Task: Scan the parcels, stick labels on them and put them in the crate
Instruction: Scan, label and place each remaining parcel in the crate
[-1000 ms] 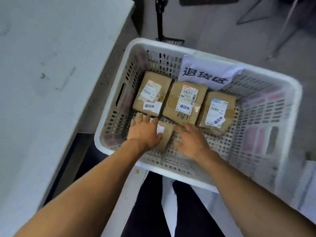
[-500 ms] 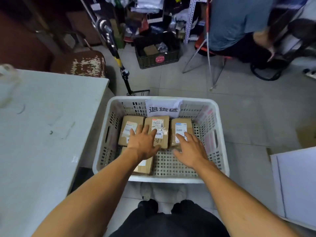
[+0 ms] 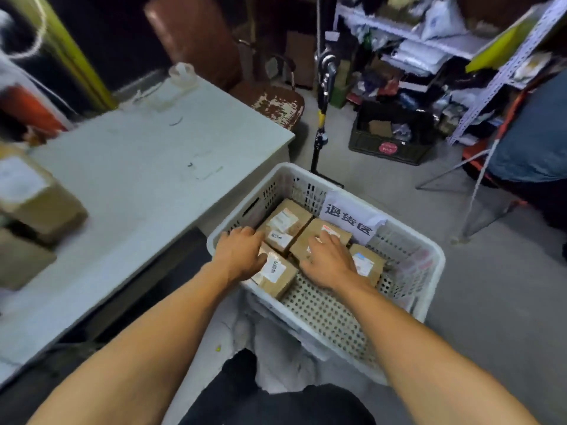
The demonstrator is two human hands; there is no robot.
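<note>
**A:** Where are the parcels?

**B:** Four small cardboard parcels lie in the white perforated crate (image 3: 408,271) on the floor, just right of the grey tabletop (image 3: 147,179). Three sit in a row toward the far wall: the far-left parcel (image 3: 287,220), the middle parcel (image 3: 310,236) and the right parcel (image 3: 366,262). The near parcel (image 3: 277,276) lies in front of that row at the crate's left side. Each carries white labels.

**A:** And the hands?

**B:** Both are down inside the crate. The left hand (image 3: 241,256) rests on the near parcel's left end, fingers bent over the parcels; motion blur keeps me from telling whether it actually grips anything. The right hand (image 3: 329,260) lies palm-down with fingers spread loosely across the middle parcel, touching it without curling round it, its outer edge just beside the right parcel.

**A:** Anything marking the crate?

**B:** A white paper sign (image 3: 352,220) with dark Chinese characters hangs over the far rim.

**A:** What else is around?

**B:** Two more cardboard boxes (image 3: 33,194) stand at the tabletop's left edge, blurred. Beyond the crate stands a black tripod stand (image 3: 320,130), then a dark crate (image 3: 389,139) and cluttered metal shelving (image 3: 429,41).
</note>
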